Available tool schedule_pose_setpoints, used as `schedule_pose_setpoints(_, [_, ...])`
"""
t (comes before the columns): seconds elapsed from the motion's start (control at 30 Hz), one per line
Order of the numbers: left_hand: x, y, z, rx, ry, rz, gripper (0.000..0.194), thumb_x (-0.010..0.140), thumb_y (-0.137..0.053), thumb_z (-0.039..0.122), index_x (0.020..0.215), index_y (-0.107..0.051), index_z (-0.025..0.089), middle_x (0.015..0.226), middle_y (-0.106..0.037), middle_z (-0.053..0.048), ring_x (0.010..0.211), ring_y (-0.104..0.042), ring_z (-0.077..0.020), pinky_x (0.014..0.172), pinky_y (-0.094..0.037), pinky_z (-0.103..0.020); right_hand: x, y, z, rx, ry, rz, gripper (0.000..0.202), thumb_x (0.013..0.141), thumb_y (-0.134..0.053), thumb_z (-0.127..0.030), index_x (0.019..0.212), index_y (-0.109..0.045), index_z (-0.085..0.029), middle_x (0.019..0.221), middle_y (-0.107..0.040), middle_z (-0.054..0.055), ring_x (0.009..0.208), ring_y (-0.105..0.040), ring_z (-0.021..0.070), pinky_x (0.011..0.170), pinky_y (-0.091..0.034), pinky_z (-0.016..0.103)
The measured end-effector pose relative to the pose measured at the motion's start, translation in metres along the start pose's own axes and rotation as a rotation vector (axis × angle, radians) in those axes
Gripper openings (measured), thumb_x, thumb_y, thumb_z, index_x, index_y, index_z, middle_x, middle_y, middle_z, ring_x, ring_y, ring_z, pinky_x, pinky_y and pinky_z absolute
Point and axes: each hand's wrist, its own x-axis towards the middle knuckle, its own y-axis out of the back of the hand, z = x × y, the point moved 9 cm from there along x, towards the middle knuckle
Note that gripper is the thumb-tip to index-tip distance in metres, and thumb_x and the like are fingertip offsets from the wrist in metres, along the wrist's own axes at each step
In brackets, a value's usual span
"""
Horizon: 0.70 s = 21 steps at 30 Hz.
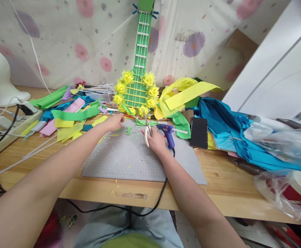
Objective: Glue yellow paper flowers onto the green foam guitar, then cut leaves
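Observation:
My right hand [156, 139] is closed round the white handles of a pair of scissors [147, 128], whose blades point away from me. Just beside it on the cutting mat [124, 158] lies a blue glue gun [169, 134] with a white glue stick in its back. My left hand [116, 122] is over the far left part of the mat, fingers curled; what they hold, if anything, is hidden. Small green paper scraps [129, 130] lie between the hands. Behind them a green paper guitar [138, 89] edged with yellow paper flowers [148, 79] leans upright against the wall.
Coloured paper strips [75, 113] cover the left side, beside a power strip [16, 127] and a white mannequin head [0, 75]. On the right are a phone [199, 133], yellow paper [189, 96], blue paper [222, 120] and plastic bags [287, 148]. A black cord [119, 207] hangs at the table's front edge.

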Motion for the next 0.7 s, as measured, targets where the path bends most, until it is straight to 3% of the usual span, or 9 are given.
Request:
schedule_pose_setpoints(0.13, [-0.004, -0.013, 0.024, -0.122, -0.081, -0.012, 0.025, 0.061, -0.061, 0.016, 0.085, -0.056, 0.021, 0.092, -0.063, -0.007, 0.082, -0.059, -0.0224, 0.072, -0.042, -0.028, 0.000, 0.001, 0.000, 0.005, -0.024, 0.000, 0.050, 0.085, -0.028, -0.063, 0.098, -0.052, -0.021, 0.088, -0.066, 0.009, 0.085, -0.061, 0.0265, 0.068, -0.040, 0.033])
schedule_pose_setpoints(0.23, [-0.004, -0.026, 0.028, -0.134, -0.046, -0.046, 0.028, 0.055, -0.065, 0.013, 0.081, -0.058, 0.022, 0.089, -0.063, -0.006, 0.085, -0.059, -0.0232, 0.076, -0.042, -0.029, -0.001, 0.002, 0.001, 0.010, -0.039, 0.006, 0.050, 0.085, -0.029, -0.062, 0.099, -0.052, -0.021, 0.087, -0.066, 0.009, 0.085, -0.061, 0.0262, 0.069, -0.040, 0.032])
schedule_pose_setpoints(0.33, [0.000, -0.025, 0.030, -0.116, -0.029, -0.034, 0.024, 0.058, -0.064, 0.016, 0.080, -0.059, 0.022, 0.088, -0.063, -0.006, 0.086, -0.058, -0.0235, 0.078, -0.043, -0.029, -0.001, 0.003, 0.001, 0.015, -0.039, 0.014, 0.049, 0.085, -0.029, -0.061, 0.100, -0.052, -0.020, 0.088, -0.066, 0.009, 0.085, -0.061, 0.0258, 0.069, -0.040, 0.032])
schedule_pose_setpoints(0.43, [0.008, -0.013, 0.037, -0.026, -0.046, 0.041, 0.024, 0.066, -0.059, 0.017, 0.090, -0.061, 0.020, 0.096, -0.061, -0.009, 0.092, -0.057, -0.0243, 0.082, -0.042, -0.031, -0.002, 0.003, 0.000, 0.019, -0.036, 0.024, 0.050, 0.085, -0.028, -0.062, 0.098, -0.052, -0.020, 0.089, -0.065, 0.009, 0.085, -0.061, 0.0262, 0.069, -0.040, 0.032])
schedule_pose_setpoints(0.57, [0.021, 0.005, 0.060, 0.113, -0.177, 0.268, 0.032, 0.074, -0.045, 0.006, 0.098, -0.062, 0.018, 0.113, -0.056, -0.013, 0.113, -0.045, -0.0275, 0.094, -0.035, -0.038, -0.002, 0.003, 0.000, 0.022, -0.034, 0.040, 0.049, 0.085, -0.028, -0.061, 0.097, -0.052, -0.020, 0.089, -0.065, 0.010, 0.085, -0.061, 0.0261, 0.068, -0.040, 0.032])
schedule_pose_setpoints(0.7, [0.035, -0.004, 0.073, 0.161, -0.285, 0.292, 0.025, 0.078, -0.043, 0.009, 0.086, -0.064, 0.019, 0.113, -0.057, -0.012, 0.119, -0.040, -0.0275, 0.100, -0.028, -0.042, -0.002, 0.002, 0.001, 0.022, -0.037, 0.046, 0.046, 0.086, -0.030, -0.060, 0.097, -0.052, -0.021, 0.087, -0.065, 0.009, 0.084, -0.061, 0.0254, 0.068, -0.040, 0.031])
